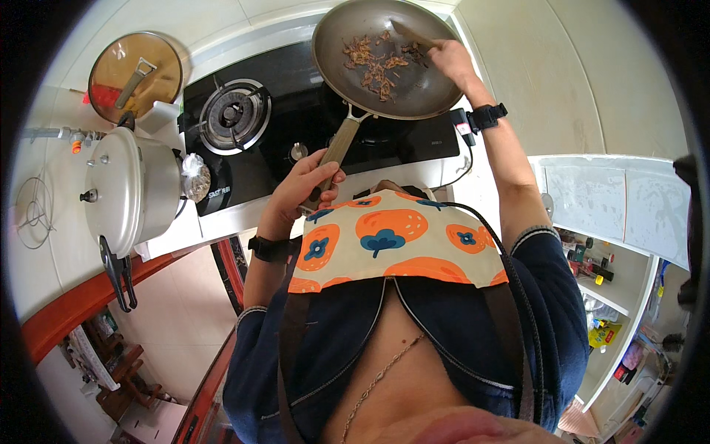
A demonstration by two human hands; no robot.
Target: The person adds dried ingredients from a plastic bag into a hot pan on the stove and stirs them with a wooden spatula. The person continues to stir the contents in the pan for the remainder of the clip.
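A dark wok-style frying pan (pixel 410 100) sits over the right side of a black glass gas hob (pixel 294 72). My left hand (pixel 308 183) grips its brown handle (pixel 344 139) near the end. Shredded browned food (pixel 380 77) lies scattered in small clumps across the pan's middle. With my right hand (pixel 450 60) I hold a brown spatula (pixel 407 33), its blade resting against the pan's far inner wall. The burner beneath the pan is hidden.
Left of the pan is a bare gas burner (pixel 231 112). A pressure cooker (pixel 130 188) stands at the left, beside a tied plastic bag (pixel 195 178). Behind it a glass lid (pixel 135 77) leans upright. A black cable (pixel 470 161) runs along the hob's right edge. Open shelves (pixel 604 288) stand at the right.
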